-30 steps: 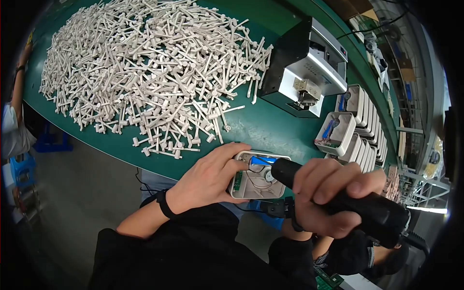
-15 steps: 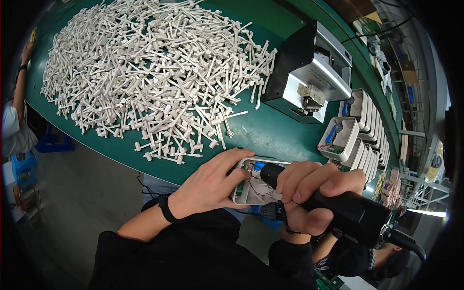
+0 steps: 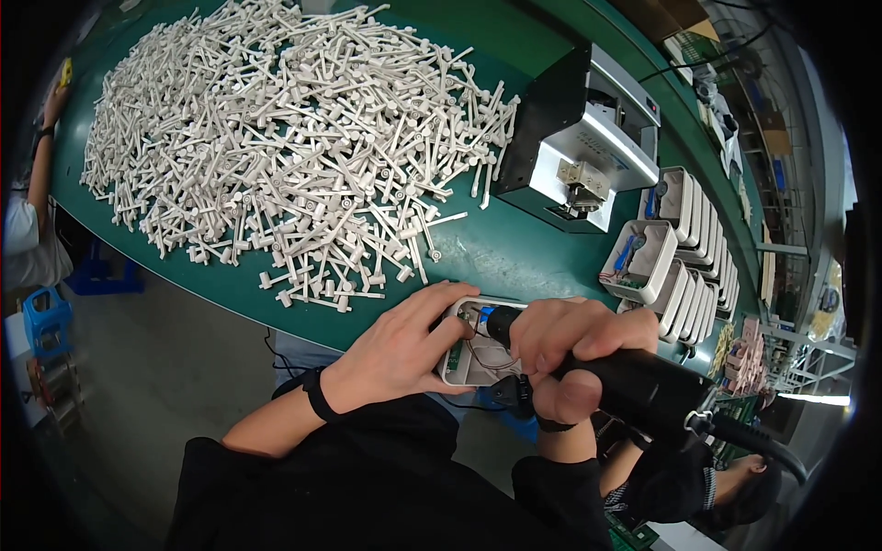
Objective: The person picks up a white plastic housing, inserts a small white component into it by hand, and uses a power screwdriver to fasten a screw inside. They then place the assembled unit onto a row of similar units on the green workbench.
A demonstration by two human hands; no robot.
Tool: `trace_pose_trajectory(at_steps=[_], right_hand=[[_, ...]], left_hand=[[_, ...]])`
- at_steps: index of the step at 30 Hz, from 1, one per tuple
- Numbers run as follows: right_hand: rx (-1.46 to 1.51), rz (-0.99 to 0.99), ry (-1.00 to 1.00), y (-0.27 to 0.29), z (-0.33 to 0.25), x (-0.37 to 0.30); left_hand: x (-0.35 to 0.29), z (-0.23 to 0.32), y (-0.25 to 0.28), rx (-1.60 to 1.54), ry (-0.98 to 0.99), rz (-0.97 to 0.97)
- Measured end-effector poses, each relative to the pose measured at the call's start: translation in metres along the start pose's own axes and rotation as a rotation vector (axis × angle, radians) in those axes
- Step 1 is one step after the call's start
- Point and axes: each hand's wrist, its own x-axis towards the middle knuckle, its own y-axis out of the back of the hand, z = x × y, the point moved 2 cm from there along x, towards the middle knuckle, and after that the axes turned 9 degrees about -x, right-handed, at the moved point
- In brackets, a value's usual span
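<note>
A white plastic housing (image 3: 479,377) with wires, a green circuit board (image 3: 454,356) and a blue part (image 3: 486,315) in it sits at the table's near edge. My left hand (image 3: 400,342) is closed on its left end, thumb reaching over the rim. My right hand (image 3: 588,344) is wrapped round a black corded electric screwdriver (image 3: 648,390), held slantwise with its nose (image 3: 501,323) over the housing's inside. The screwdriver's tip is hard to make out, and my right hand hides the housing's right end.
A big pile of white antenna-like sticks (image 3: 294,138) covers the table's left and middle. Beyond stands a black and silver machine (image 3: 588,147). Stacked white housings (image 3: 643,262) line the right. Another person's arm (image 3: 41,165) is at far left; a person (image 3: 680,487) sits at lower right.
My right hand and the screwdriver have shifted slightly left, and the nose sits further left over the housing. My left hand keeps its hold with hardly any movement.
</note>
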Motion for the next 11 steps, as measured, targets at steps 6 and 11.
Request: trace_pose_trajectory(at_steps=[6, 11], right_hand=[[0.012, -0.005, 0.008, 0.007, 0.002, -0.004], [0.304, -0.085, 0.145, 0.034, -0.019, 0.002]], left_hand=[[0.005, 0.005, 0.002, 0.013, -0.058, -0.042], [0.002, 0.006, -0.006, -0.072, 0.055, 0.012]])
